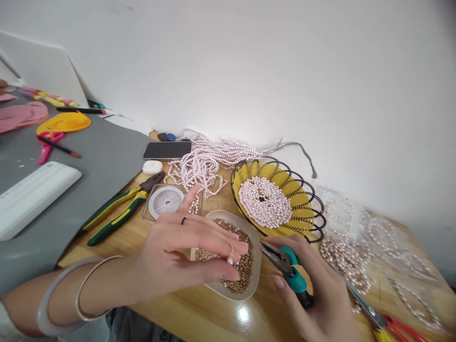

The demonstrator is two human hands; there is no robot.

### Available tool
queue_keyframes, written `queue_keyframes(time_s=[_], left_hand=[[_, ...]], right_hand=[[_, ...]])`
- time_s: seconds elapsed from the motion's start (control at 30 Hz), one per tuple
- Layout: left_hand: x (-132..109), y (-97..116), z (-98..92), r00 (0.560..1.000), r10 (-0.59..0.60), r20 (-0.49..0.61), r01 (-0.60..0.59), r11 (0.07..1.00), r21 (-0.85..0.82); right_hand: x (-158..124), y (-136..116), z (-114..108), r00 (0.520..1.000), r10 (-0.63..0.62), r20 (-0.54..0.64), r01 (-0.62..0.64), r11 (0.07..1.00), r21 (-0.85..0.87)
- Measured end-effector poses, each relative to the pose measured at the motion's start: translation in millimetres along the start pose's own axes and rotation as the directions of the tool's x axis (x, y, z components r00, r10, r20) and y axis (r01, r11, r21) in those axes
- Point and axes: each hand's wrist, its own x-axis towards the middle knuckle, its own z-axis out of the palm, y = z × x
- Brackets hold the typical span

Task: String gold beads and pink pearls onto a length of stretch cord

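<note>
My left hand [195, 242] hovers over a pale dish [257, 266] of small gold beads [245, 280]. Between its thumb and fingers is a short gold beaded piece with a white pearl [230, 261]; how it is gripped is partly hidden. My right hand [320, 289] is closed around small pliers [295, 280] with teal handles. Their jaws point left toward the dish's right edge and look slightly apart, with nothing visible in them. Behind the dish, a yellow basket with a black looped rim [302, 209] holds loose pinkish pearl beads [263, 204].
Large green-yellow pliers [121, 206] lie left, beside a clear box with a white spool [166, 202]. Pearl strands [199, 166], a phone [167, 150] and a white case [152, 166] sit behind. Red-handled scissors [374, 316] and bagged beads [356, 237] are on the right.
</note>
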Motion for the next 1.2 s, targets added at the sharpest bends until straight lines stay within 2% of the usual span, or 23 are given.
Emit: queue_keyframes(time_s=[0.47,0.9,1.2], left_hand=[[0,0,-3.0,1.0,0.009,0.03,-0.01,1.0,0.018],[2,1,1.1,1.0,0.012,0.019,-0.012,1.0,0.022],[3,1,-1.2,0.998,0.013,0.062,-0.015,0.999,0.039]], right_hand=[[-5,-1,5,1.0,0.011,-0.007,-0.01,0.999,0.039],[-9,-5,3,0.999,-0.015,-0.038,0.013,0.998,-0.057],[-5,-15,-5,0.999,0.002,0.045,-0.004,0.999,0.035]])
